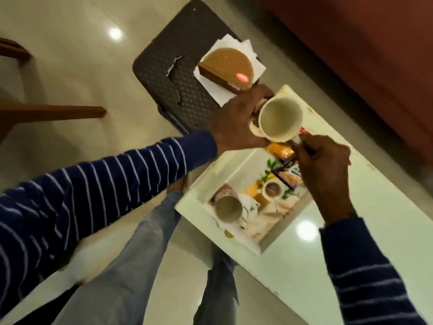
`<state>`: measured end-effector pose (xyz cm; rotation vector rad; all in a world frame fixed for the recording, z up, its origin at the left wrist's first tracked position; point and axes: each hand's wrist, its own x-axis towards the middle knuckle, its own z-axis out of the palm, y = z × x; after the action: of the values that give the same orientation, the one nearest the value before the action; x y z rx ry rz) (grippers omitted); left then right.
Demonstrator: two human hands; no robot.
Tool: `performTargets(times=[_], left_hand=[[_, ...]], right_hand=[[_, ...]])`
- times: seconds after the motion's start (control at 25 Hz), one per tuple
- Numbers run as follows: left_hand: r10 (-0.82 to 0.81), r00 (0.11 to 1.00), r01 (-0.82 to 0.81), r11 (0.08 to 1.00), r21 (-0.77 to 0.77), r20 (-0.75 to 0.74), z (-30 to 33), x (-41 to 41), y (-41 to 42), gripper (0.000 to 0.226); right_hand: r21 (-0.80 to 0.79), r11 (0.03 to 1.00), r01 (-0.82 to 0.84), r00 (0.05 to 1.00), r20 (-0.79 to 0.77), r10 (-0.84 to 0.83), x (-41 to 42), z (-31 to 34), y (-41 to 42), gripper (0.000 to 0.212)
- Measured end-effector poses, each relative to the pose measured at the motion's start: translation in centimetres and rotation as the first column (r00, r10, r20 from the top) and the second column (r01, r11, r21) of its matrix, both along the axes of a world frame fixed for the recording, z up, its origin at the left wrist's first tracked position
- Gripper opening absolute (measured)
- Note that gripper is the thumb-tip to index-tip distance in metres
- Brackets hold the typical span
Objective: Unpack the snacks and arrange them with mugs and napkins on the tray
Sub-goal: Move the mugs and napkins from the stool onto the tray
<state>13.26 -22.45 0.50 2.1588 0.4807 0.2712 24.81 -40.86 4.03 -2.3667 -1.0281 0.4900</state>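
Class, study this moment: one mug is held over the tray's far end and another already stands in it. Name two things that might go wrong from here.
1. The right hand holds the cream mug by its handle alone, tilted, above the snack packets; lowered like this it may land on them and tip.
2. The tray sits at the table edge near the person's legs; a knock could push it off, along with the second mug.

Both arms, in navy sleeves with thin white stripes, reach forward. The left hand (236,118) is extended palm down, its fingers hidden. The right hand (324,165) has fingers curled, pinching a mug (280,119) by its handle.
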Motion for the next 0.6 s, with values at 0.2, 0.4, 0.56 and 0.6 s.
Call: performTargets(times=[0.2, 0.4, 0.56, 0.6], left_hand=[[-0.187, 0.975, 0.162, 0.969, -0.189, -0.124, -1.3, -4.7, -12.6, 0.087], [-0.358, 0.874, 0.384, 0.923, 0.016, -0.329, -3.1, -7.3, -18.4, 0.086], [-0.355, 0.807, 0.494, 0.844, 0.211, -0.472, -4.3, -8.1, -19.8, 0.08], [-0.356, 0.793, 0.508, 0.834, 0.214, -0.495, -4.6, -8.4, -19.9, 0.08]], right_hand=[[-0.026, 0.994, 0.106, 0.991, -0.085, -0.108, -5.5, -1.8, -14.4, 0.012], [-0.115, 0.986, 0.121, 0.973, -0.182, -0.141, -9.7, -5.3, -22.0, 0.025], [-0.142, 0.981, 0.134, 0.946, -0.275, -0.17, -12.4, -8.1, -23.8, 0.029], [-0.147, 0.98, 0.135, 0.941, -0.291, -0.174, -12.8, -8.9, -23.9, 0.029]])
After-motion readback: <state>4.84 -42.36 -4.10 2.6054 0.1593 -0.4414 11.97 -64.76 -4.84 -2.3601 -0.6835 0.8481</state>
